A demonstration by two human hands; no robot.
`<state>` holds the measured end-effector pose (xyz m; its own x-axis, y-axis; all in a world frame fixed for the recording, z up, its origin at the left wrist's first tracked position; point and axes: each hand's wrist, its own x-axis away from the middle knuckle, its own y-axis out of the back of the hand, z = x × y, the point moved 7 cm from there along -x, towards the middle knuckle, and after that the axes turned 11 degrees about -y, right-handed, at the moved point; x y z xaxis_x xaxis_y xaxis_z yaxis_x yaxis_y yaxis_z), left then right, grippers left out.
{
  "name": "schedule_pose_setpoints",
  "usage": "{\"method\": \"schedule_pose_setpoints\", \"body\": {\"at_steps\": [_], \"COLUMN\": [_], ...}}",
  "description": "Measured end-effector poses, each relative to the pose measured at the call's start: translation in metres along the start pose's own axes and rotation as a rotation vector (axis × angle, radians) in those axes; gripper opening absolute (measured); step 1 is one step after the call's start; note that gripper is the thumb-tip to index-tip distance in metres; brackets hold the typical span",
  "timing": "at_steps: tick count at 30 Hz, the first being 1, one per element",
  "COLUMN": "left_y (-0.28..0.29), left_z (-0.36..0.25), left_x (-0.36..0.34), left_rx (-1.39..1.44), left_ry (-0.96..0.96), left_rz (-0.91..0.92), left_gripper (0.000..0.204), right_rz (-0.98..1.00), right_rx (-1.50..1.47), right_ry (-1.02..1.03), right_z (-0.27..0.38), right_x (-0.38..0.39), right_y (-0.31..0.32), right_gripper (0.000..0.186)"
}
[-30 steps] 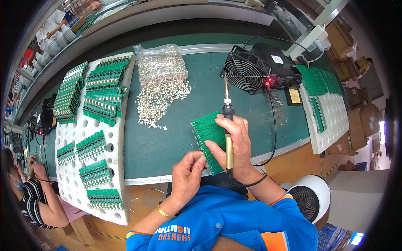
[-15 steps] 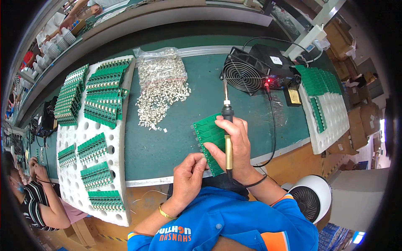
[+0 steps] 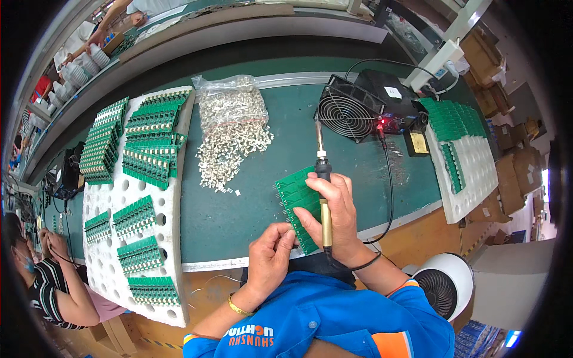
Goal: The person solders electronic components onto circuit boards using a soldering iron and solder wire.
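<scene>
My right hand (image 3: 340, 209) is closed round a soldering iron (image 3: 325, 222), its metal tip pointing away from me. The same hand grips a green circuit board panel (image 3: 295, 190), thumb across its face. Small pins stick out along the panel's left edge. My left hand (image 3: 267, 256) pinches thumb and forefinger together at the lower end of that edge; whatever sits between the fingertips is too small and hidden to name. Beyond the hands lies a heap of small white connectors (image 3: 224, 161), spilling from a clear plastic bag (image 3: 230, 98).
At left, a white foam board (image 3: 173, 238) with holes carries several rows of filled circuit boards (image 3: 149, 164). A black fan (image 3: 345, 112) stands by the soldering station (image 3: 397, 122). Right of it, another foam board (image 3: 471, 173) bears green panels (image 3: 453, 118). A co-worker (image 3: 54, 268) sits at left.
The view has shifted slightly, so the bench contents sit a little lower. Both hands keep nearly the same pose on the panel and iron.
</scene>
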<state>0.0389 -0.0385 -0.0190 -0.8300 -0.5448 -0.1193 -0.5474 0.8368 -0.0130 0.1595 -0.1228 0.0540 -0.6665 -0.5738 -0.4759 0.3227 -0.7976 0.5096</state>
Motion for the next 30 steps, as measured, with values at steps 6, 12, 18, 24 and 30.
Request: {"method": "schedule_pose_setpoints", "body": {"at_steps": [6,12,18,24,30], "left_y": [0.0,0.014,0.013,-0.02,-0.036], "left_z": [-0.01,-0.022,-0.025,-0.04,-0.06], "left_x": [-0.004,-0.001,-0.004,-0.009,-0.013], "left_rx": [-0.081,-0.303,-0.189,-0.104,-0.127], "left_ry": [-0.03,-0.173,-0.23,-0.4,-0.263], "left_rz": [-0.006,-0.148,-0.067,0.077,0.167], "left_gripper": [0.012,0.007,0.012,0.014,0.02], "right_rz": [-0.039,0.005,0.057,-0.024,-0.083], "right_rx": [0.052,-0.091,-0.25,-0.178,-0.237], "right_ry": [0.044,0.115,0.098,0.022,0.164], "right_z": [0.001,0.009,0.01,0.004,0.013], "right_x": [0.002,0.022,0.027,0.033,0.034], "right_y": [0.006,0.003,0.01,0.044,0.071], "right_gripper": [0.063,0.062,0.063,0.063,0.067]}}
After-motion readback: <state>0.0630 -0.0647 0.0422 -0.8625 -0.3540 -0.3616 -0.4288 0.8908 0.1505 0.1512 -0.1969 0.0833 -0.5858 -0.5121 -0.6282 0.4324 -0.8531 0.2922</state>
